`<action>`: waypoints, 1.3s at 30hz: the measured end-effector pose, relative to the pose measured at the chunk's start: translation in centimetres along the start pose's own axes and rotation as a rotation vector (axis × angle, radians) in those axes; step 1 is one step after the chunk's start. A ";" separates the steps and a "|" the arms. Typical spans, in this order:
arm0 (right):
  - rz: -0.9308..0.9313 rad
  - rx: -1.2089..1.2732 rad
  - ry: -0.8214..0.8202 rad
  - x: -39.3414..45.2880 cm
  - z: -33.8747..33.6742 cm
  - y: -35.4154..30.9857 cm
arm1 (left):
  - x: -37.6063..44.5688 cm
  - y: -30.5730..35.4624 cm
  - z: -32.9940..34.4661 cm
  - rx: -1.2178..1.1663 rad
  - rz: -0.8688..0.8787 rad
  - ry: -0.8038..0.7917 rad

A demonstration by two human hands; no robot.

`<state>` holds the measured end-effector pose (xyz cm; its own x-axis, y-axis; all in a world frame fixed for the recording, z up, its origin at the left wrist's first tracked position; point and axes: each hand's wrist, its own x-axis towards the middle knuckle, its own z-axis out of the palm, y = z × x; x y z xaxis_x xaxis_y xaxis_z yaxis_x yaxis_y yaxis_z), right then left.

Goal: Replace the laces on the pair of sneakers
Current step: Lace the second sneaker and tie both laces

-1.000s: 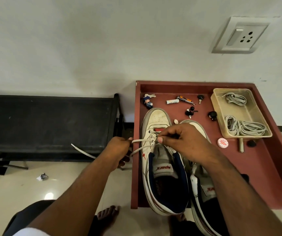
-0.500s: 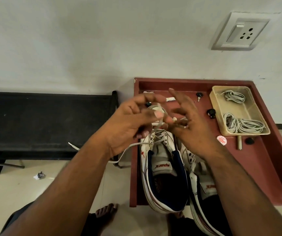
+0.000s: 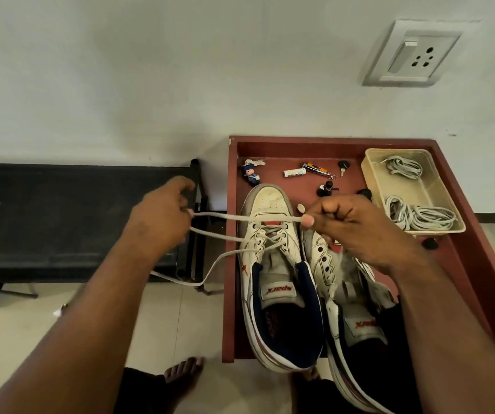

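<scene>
Now both hands are busy with one flat white shoelace (image 3: 240, 218) above the dark red wooden tray table (image 3: 479, 264). The left hand (image 3: 162, 216) is outside the left edge of this table, over the black bench (image 3: 61, 216), and its fingers are curled around the lace, which goes out from them in two strands toward the shoe. The right hand (image 3: 350, 228) is over the middle of the table, and its thumb and forefinger pinch the other end of the upper strand, so this strand is stretched almost level between the two hands.

The white leather sneaker with navy lining (image 3: 273, 264) lies at the left side of the table, with the toe to the wall and the heel over the near edge. The lace is threaded through its upper eyelets, and one loose end hangs down over the left edge of the table toward the floor. The second white sneaker (image 3: 344, 309) lies just beside it on the right, partly under the right forearm, and its visible eyelets are without lace.

At the far right corner of the table stands a beige plastic box (image 3: 371, 174) with bundles of grey-white laces (image 3: 419, 216) inside. Along the far edge of the table lie a small blue figure keychain (image 3: 250, 174), a white battery (image 3: 294, 173) and some keys with black heads (image 3: 343, 165). On the wall behind the table is a white socket plate (image 3: 410, 52).
</scene>
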<state>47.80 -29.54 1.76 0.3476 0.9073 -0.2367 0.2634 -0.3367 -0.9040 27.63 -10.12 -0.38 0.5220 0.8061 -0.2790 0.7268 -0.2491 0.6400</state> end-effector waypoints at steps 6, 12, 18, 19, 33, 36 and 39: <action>0.001 -0.022 -0.002 0.5 1.5 -0.7 | -3.3 5.7 2.9 -0.599 0.101 -0.539; 0.110 -0.031 0.040 -0.1 -1.0 0.5 | -1.3 2.6 0.4 -0.020 -0.029 -0.149; 0.088 -0.128 -0.001 1.1 1.9 -0.3 | -3.0 5.4 2.9 -0.506 0.016 -0.482; 0.087 -0.118 0.017 1.2 2.1 -0.4 | -3.1 5.7 3.2 -0.525 0.030 -0.493; 0.369 -0.328 0.072 1.8 3.6 0.6 | -2.8 4.9 6.4 -0.505 -0.001 -0.212; 0.446 -0.113 0.103 1.6 2.8 0.8 | -3.0 4.9 6.9 -0.559 -0.015 -0.251; 0.486 0.054 0.114 1.5 2.7 0.8 | -3.1 5.1 7.2 -0.553 -0.034 -0.244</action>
<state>46.12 -27.80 -0.29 0.5153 0.6143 -0.5976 0.0003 -0.6974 -0.7167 32.90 -17.79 -1.46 0.6376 0.6458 -0.4201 0.4391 0.1434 0.8869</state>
